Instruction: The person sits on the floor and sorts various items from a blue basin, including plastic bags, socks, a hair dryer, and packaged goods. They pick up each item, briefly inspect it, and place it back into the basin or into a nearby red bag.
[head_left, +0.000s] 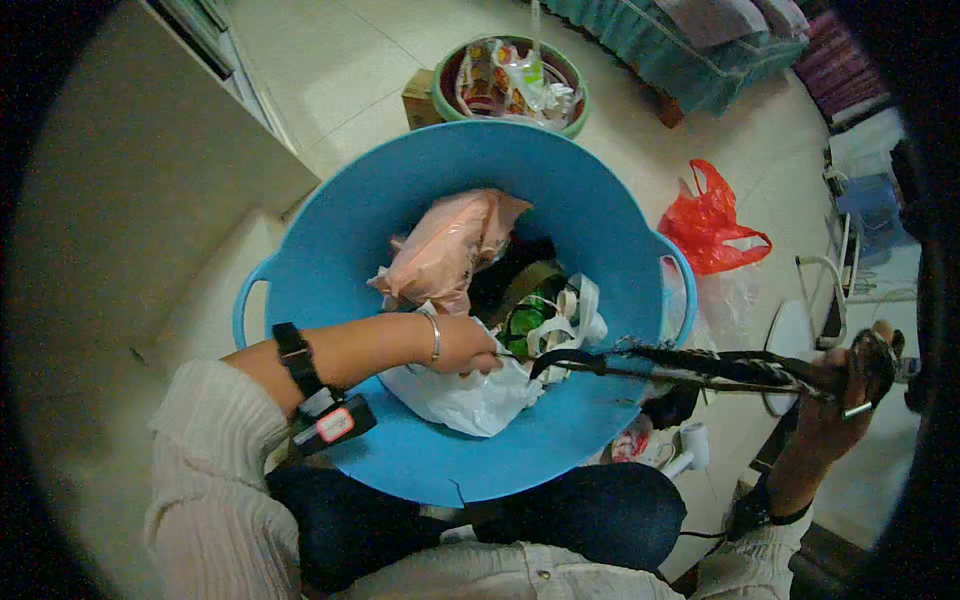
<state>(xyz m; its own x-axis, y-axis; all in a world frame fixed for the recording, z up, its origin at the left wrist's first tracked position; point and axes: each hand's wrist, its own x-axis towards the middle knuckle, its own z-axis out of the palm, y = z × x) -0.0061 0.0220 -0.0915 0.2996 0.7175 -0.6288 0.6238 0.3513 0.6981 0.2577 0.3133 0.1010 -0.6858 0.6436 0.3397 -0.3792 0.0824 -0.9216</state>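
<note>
A large blue plastic tub (480, 161) stands before my knees, its rim cracked at the near side. My left hand (469, 346) reaches into it with fingers closed at the top of a white plastic bag (480, 405), on what looks like the thin end of a black cord or strap. My right hand (844, 382), outside the tub at the right, grips the bundled black straps (705, 367), which stretch across the rim towards my left hand. Inside the tub also lie a pink plastic package (450, 244), white straps (585, 307) and a green item (525, 322).
Beyond the tub stand a green-rimmed basin (439, 94) holding plastic bags and a wooden block (421, 101). A red plastic bag (701, 225) lies on the floor at the right, near a white hair dryer (690, 450). A cabinet panel (150, 172) rises at the left.
</note>
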